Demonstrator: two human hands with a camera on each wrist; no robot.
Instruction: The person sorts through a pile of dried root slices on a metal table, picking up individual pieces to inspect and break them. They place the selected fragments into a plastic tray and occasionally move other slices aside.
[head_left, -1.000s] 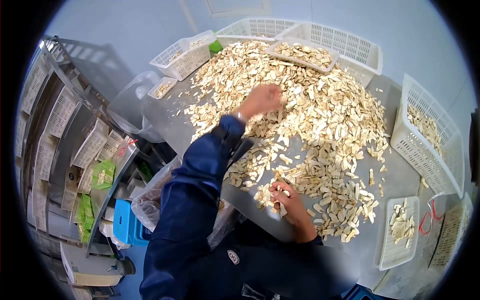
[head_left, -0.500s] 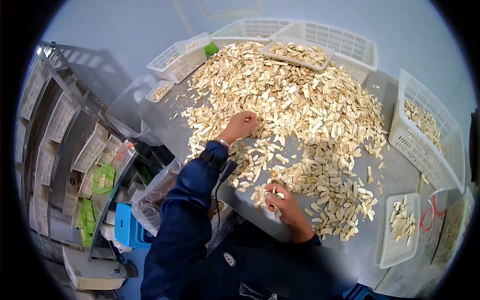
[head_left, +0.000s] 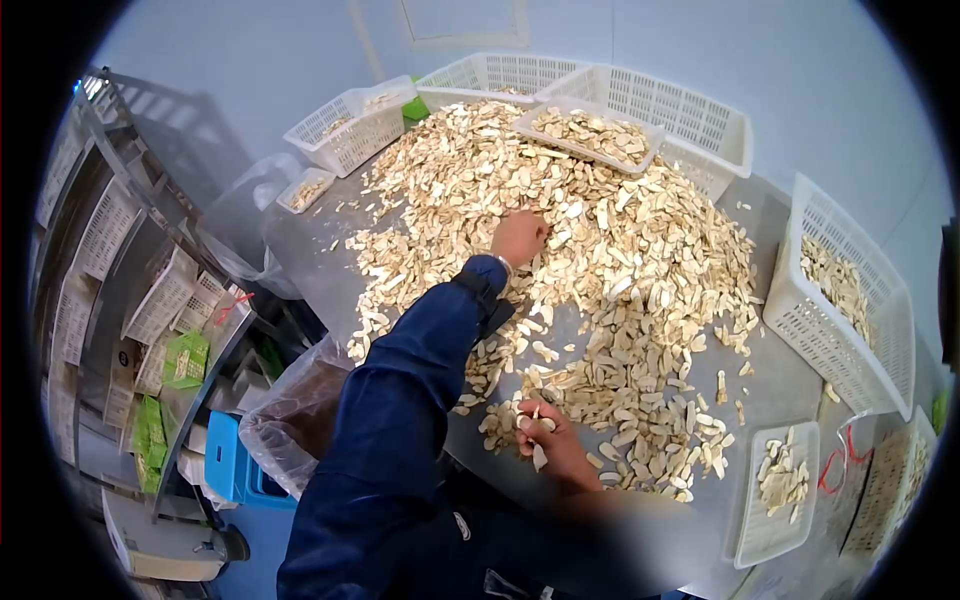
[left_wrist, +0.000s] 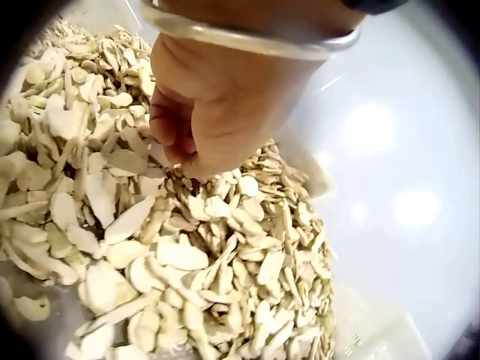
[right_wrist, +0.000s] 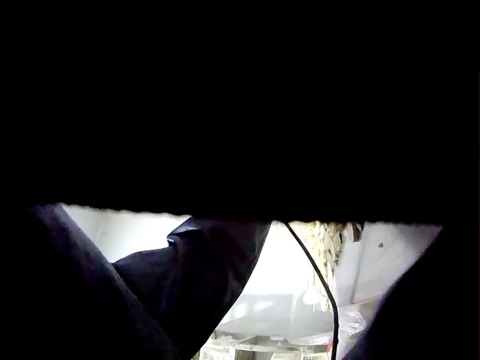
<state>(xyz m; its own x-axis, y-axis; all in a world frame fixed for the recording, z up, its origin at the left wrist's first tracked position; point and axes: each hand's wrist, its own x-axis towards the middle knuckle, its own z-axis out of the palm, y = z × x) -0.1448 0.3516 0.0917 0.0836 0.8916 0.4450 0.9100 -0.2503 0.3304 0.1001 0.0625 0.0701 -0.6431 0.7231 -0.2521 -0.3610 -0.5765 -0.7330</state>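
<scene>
A large heap of pale, brown-edged dried slices (head_left: 640, 250) covers the grey table (head_left: 320, 245). My left hand (head_left: 520, 238) is at the middle of the heap with its fingers curled. In the left wrist view, the fingertips of this hand (left_wrist: 217, 112) are down among the slices, and I cannot tell whether they pinch one. Near the table's front edge, my right hand (head_left: 552, 440) holds a few slices (head_left: 540, 455) between thumb and fingers. A small cluster of slices (head_left: 495, 428) lies beside it. Black fills most of the right wrist view, hiding that hand.
White perforated baskets stand along the back (head_left: 690, 120) and right (head_left: 850, 300). A shallow tray of slices (head_left: 590, 135) rests on the heap; another tray (head_left: 770, 525) lies at right. At left are a lined bin (head_left: 290, 410), a blue container (head_left: 225, 455) and shelving (head_left: 110, 240).
My left hand first drew back from the heap toward the near left, then reached forward into it again. My right hand keeps holding slices near the front edge.
</scene>
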